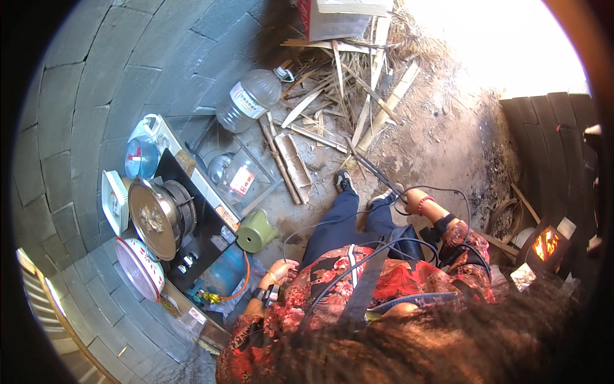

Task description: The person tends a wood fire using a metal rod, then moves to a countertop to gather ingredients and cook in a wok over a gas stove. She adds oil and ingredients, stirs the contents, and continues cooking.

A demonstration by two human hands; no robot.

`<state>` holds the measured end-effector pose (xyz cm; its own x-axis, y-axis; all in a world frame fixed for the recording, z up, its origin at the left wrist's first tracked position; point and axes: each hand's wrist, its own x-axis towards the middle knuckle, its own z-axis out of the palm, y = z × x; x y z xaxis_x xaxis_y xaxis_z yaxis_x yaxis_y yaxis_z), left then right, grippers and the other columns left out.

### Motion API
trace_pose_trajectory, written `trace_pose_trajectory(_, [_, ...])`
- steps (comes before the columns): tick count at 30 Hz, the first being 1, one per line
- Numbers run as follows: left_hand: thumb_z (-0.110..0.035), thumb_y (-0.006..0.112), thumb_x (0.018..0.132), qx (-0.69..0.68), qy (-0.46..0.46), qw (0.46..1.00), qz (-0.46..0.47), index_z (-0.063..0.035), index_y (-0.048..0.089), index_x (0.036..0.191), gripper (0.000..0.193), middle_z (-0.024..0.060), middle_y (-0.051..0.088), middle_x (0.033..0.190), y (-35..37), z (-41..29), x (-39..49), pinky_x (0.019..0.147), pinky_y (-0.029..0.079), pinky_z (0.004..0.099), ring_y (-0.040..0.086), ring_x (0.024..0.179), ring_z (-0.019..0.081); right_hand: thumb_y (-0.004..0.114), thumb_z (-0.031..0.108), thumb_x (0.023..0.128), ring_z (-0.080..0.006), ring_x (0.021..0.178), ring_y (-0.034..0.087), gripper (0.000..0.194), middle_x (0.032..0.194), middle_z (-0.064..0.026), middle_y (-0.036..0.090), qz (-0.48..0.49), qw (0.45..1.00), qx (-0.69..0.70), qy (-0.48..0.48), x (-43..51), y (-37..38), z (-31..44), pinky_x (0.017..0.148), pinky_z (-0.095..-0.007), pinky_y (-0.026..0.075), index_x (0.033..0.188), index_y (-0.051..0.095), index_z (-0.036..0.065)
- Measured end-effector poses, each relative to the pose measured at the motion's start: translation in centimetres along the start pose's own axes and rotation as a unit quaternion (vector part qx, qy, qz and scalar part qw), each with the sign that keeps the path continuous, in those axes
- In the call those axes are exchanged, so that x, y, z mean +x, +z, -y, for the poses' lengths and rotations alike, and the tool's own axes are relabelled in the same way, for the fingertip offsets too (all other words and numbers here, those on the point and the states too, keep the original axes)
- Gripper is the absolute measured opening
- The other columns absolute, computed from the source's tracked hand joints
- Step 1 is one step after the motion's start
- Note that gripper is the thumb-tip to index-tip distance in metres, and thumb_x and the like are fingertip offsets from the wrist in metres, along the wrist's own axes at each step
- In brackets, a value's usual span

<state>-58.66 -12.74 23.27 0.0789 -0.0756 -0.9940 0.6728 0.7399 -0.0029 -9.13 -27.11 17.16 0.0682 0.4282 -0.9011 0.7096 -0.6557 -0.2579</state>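
My right hand (416,200), a red bead bracelet at its wrist, grips a pair of long dark fire tongs (376,172). The tongs slant over my shoes toward split wood sticks (312,106) on the dirt floor. Whether their tips pinch a stick is unclear. My left hand (284,271) hangs low beside my hip with curled fingers. A thin black cable (288,240) runs by it, and I cannot tell if the fingers hold anything. Over to the right, flames burn in a stove opening (546,244).
A gas cooktop (206,254) at left carries a lidded pot (156,218). By it are an enamel basin (141,269), an upturned green bucket (259,231) and an orange gas hose (247,273). Ahead are a large plastic water bottle (249,98), a wooden trough-like piece (293,165) and a carton (338,24).
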Motion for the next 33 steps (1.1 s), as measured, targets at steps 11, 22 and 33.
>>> trace_pose_trajectory(11, [-0.008,0.049,0.078,-0.098,0.011,0.995,-0.006,-0.0014,0.057,0.097,0.021,0.0092,0.061,0.082,-3.5,10.9,0.0,0.058,0.046,0.0265,0.057,0.064,0.0151,0.054,0.013,0.073,-0.0262,0.082,0.063,0.02,0.087,-0.0161,0.064,-0.098,0.961,-0.217,-0.138,17.6,-0.8,13.9,0.068,-0.0335,0.05,0.084,0.066,0.002])
trace_pose_trajectory(22, [-0.009,0.05,0.078,0.031,0.135,0.99,-0.041,0.0,0.058,0.097,0.022,0.0092,0.062,0.082,-3.1,17.5,1.8,0.059,0.046,0.0257,0.057,0.065,0.0141,0.061,0.043,0.062,-0.0234,0.075,0.063,0.042,0.078,-0.0123,0.064,-0.115,0.959,-0.222,-0.132,17.4,-1.0,18.6,0.065,-0.0333,0.049,0.076,0.066,0.004])
trace_pose_trajectory(33, [-0.009,0.05,0.078,0.119,0.189,0.973,-0.05,0.0014,0.059,0.097,0.023,0.0091,0.062,0.082,-3.7,15.6,1.8,0.059,0.046,0.0248,0.057,0.066,0.0131,0.044,0.019,0.082,-0.0237,0.086,0.062,0.027,0.095,-0.0131,0.063,-0.144,0.969,-0.2,-0.005,27.1,5.4,18.2,0.071,-0.0322,0.05,0.092,0.065,0.005])
